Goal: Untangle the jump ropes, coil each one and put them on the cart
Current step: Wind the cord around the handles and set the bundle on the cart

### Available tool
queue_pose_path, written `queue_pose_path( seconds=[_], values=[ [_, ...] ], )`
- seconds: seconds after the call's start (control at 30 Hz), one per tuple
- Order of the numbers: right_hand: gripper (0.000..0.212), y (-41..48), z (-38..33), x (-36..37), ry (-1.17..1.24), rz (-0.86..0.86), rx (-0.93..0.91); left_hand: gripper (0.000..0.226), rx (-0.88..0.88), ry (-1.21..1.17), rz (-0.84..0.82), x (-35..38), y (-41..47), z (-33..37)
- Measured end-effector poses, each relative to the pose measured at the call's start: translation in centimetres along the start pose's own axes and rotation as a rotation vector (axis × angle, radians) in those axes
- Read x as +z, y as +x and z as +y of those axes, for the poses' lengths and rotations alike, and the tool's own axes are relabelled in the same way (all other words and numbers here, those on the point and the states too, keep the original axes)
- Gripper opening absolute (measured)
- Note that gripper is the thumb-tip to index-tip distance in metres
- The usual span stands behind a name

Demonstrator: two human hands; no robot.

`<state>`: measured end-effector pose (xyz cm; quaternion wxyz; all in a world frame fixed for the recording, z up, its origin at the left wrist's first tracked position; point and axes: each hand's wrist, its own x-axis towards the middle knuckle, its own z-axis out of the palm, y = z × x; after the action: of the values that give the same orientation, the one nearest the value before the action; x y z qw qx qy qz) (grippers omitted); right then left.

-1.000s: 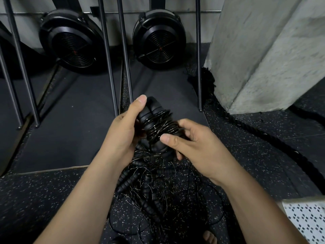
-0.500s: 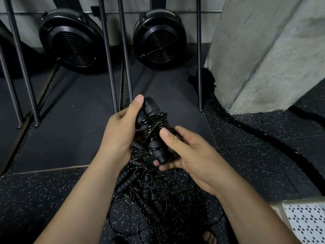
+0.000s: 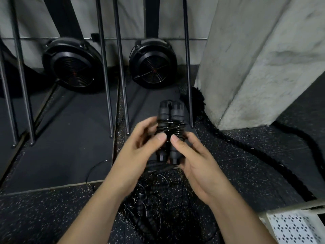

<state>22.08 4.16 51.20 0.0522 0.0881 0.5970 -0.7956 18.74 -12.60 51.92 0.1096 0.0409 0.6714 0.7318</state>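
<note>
A coiled jump rope (image 3: 170,120), two black handles side by side with thin cable wound round their middle, stands upright between my hands. My left hand (image 3: 140,152) grips it from the left and my right hand (image 3: 191,155) from the right, both thumbs pressing on the front. Under my hands a tangle of more jump ropes (image 3: 154,205) with black ribbed handles and thin wires lies on the speckled floor. A corner of the white perforated cart (image 3: 295,226) shows at the bottom right.
Two black round fan housings (image 3: 73,67) (image 3: 153,64) stand against the far wall behind slanted metal bars (image 3: 105,67). A concrete pillar (image 3: 255,59) rises on the right. A thick black battle rope (image 3: 263,155) snakes across the floor past the pillar.
The bundle of two handles has been turned upright and lifted away from the tangle. Both hands shifted so that the thumbs meet at its front.
</note>
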Motion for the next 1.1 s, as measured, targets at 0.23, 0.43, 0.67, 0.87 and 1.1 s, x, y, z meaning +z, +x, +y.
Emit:
queue_pose_path(
  seconds=[0.23, 0.43, 0.67, 0.87, 1.1],
  values=[
    [0.040, -6.8, -5.2, -2.2, -0.004, -0.009, -0.013, 0.096, 0.155, 0.316, -0.271, 2.9, -4.4, 5.0],
    [0.042, -15.7, -11.9, -4.7, -0.122, 0.019, -0.087, 0.115, 0.309, 0.490, -0.401, 7.8, -9.4, 10.8],
    [0.050, -24.8, -21.3, -6.4, -0.337, 0.097, -0.192, 0.100, 0.503, 0.563, -0.441, 13.3, -14.7, 17.2],
    [0.048, -33.8, -29.2, -8.2, -0.512, 0.235, -0.327, 0.093, 0.597, 0.405, -0.543, 19.2, -18.6, 22.6],
    [0.030, -41.9, -35.9, -14.7, -0.537, 0.444, -0.270, 0.099, 0.659, 0.455, -0.590, 27.9, -22.3, 24.9]
  ],
)
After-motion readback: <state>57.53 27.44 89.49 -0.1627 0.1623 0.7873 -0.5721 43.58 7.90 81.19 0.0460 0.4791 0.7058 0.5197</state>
